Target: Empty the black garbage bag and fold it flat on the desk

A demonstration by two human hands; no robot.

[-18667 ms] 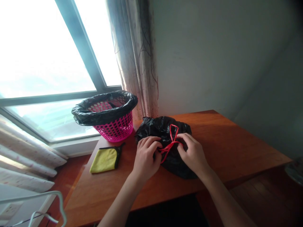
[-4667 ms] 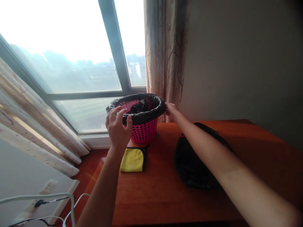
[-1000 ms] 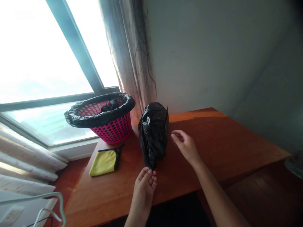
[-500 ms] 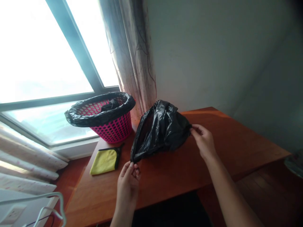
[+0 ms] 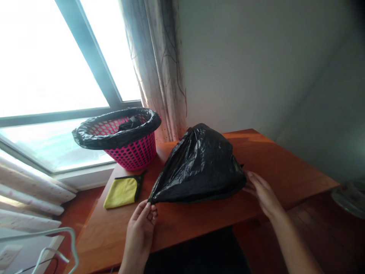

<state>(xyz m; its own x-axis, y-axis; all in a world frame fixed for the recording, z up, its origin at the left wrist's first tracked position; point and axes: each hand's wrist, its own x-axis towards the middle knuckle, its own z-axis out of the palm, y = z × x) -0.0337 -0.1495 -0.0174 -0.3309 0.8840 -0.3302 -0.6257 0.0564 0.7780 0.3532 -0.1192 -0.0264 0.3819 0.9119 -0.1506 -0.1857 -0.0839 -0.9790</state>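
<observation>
A black plastic bag [image 5: 202, 163], puffed out and wrinkled, spreads above the wooden table in front of me. Its left corner is pinched between the thumb and fingers of my left hand [image 5: 141, 224]. At the bag's right edge is my right hand [image 5: 265, 194], fingers stretched out and somewhat apart, the tips at or just behind the plastic. A small corner of the bag sticks out loose above those fingertips. Left of the bag stands a pink perforated basket [image 5: 137, 152] lined with another black bag [image 5: 94, 140] folded over its rim.
A folded yellow cloth [image 5: 121, 192] with dark edging lies on the table [image 5: 182, 228] below the basket. A window and a curtain [image 5: 164, 76] are behind the basket. At the lower left are a pale metal frame [image 5: 71, 239] and a wall socket [image 5: 10, 255].
The black bag has spread wider and fuller. My left hand has moved left and down with its corner; my right hand has shifted right and down, its pinch loosened into stretched fingers.
</observation>
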